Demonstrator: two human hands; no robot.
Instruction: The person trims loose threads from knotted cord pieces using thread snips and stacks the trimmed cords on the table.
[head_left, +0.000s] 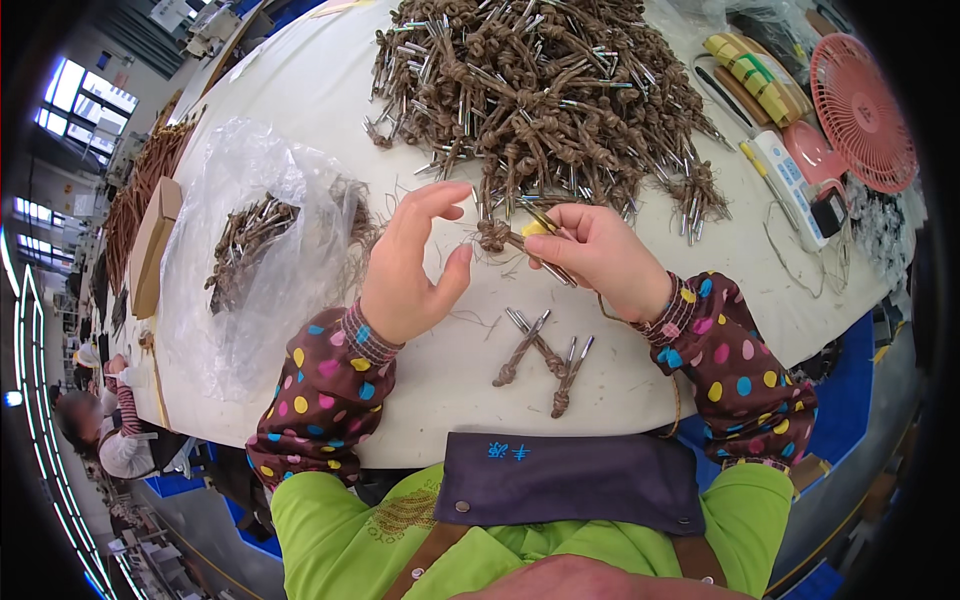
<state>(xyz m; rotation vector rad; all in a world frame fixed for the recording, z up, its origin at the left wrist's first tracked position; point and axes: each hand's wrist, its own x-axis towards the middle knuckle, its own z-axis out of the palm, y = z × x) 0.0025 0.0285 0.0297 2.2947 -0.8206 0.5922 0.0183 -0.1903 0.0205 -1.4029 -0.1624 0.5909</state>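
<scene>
My right hand [605,252] pinches a brown knotted cord [494,236] with metal tips, its knot pointing left toward my other hand. A small yellow piece [535,228] and a thin dark pointed part also show at those fingers; what tool they belong to, I cannot make out. My left hand [412,268] is open just left of the knot, thumb and fingers apart, holding nothing. Several finished-looking knotted cords [535,345] with silver tips lie on the white table below my hands. A large heap of the same cords [540,100] spreads beyond them.
A clear plastic bag [260,160] holding more cords lies at the left, near a cardboard box [157,245]. At the right are a pink fan [862,112], a white power strip [788,185] with a cable, and a yellow-green pack [757,75]. Another person [120,440] sits far left.
</scene>
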